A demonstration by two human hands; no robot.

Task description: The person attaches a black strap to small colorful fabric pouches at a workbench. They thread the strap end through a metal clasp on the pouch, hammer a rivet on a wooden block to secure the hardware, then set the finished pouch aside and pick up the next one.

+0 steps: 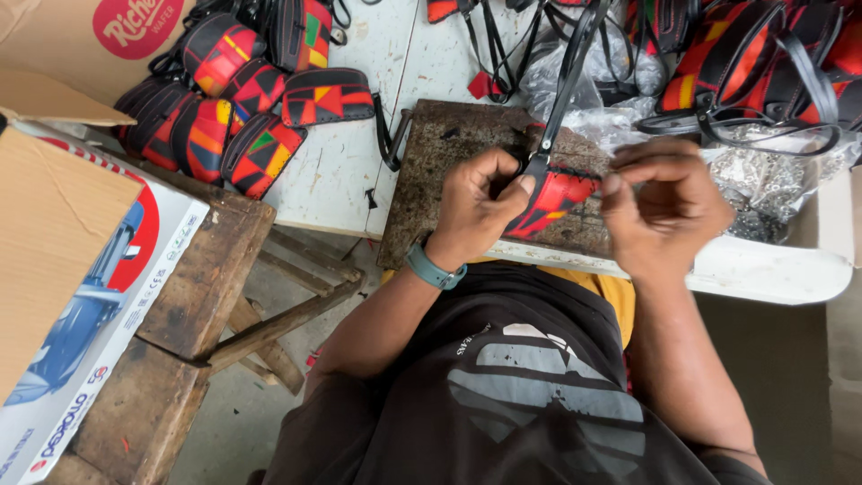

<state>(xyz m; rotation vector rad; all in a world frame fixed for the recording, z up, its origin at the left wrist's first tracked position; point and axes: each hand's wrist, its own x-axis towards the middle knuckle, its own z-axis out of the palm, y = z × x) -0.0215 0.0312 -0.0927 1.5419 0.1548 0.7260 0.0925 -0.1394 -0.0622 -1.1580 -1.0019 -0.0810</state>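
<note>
- Between the hands, over a dark stone slab (449,171), a small red, black and yellow pouch (552,202) is held.
- The left hand (480,202) pinches the pouch's upper end, where a black strap (570,72) joins it.
- The right hand (664,207), fingers curled, touches the pouch's other edge; its exact hold I cannot tell.
- Beyond the right hand lies a heap of silvery metal fittings (772,180) on the white worktop (341,171).
- Well left of the left hand, finished pouches (233,108) lie stacked, with a cardboard box (54,224) nearer.
</note>
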